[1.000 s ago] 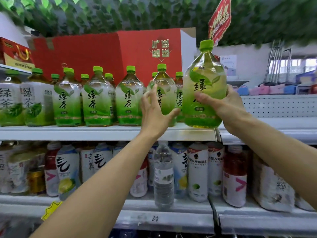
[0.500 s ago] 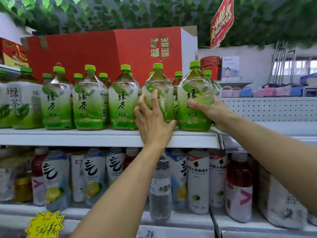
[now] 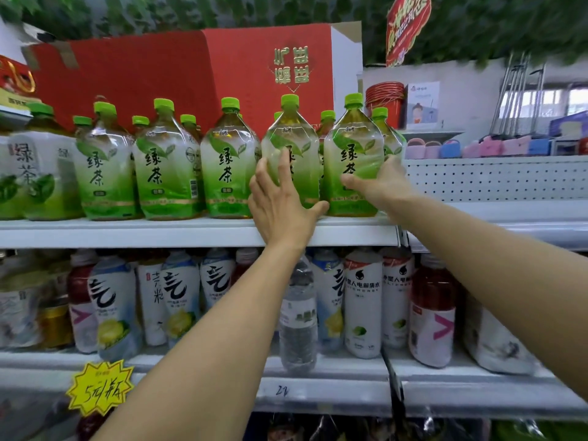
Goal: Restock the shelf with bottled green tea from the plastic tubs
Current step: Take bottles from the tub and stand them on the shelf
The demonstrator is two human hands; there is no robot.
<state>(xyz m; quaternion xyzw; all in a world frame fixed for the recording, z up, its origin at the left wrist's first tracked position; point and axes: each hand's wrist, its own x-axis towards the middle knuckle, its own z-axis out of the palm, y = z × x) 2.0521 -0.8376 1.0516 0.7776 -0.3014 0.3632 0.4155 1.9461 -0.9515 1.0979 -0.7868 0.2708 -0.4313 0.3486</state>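
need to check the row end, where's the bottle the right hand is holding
In the head view, the bottle gripped by the right hand stands at the upper shelf's right end.

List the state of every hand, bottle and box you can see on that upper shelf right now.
Left hand: fingers spread flat against a bottle.
Right hand: wrapped round the end bottle.
End bottle: upright on the shelf, capped, full.
Neighbouring bottle: upright, capped, touched by the left hand.
Other front-row bottles: upright, capped.
Upper shelf: front row filled.
Red carton: behind the bottles, its right end flap open.
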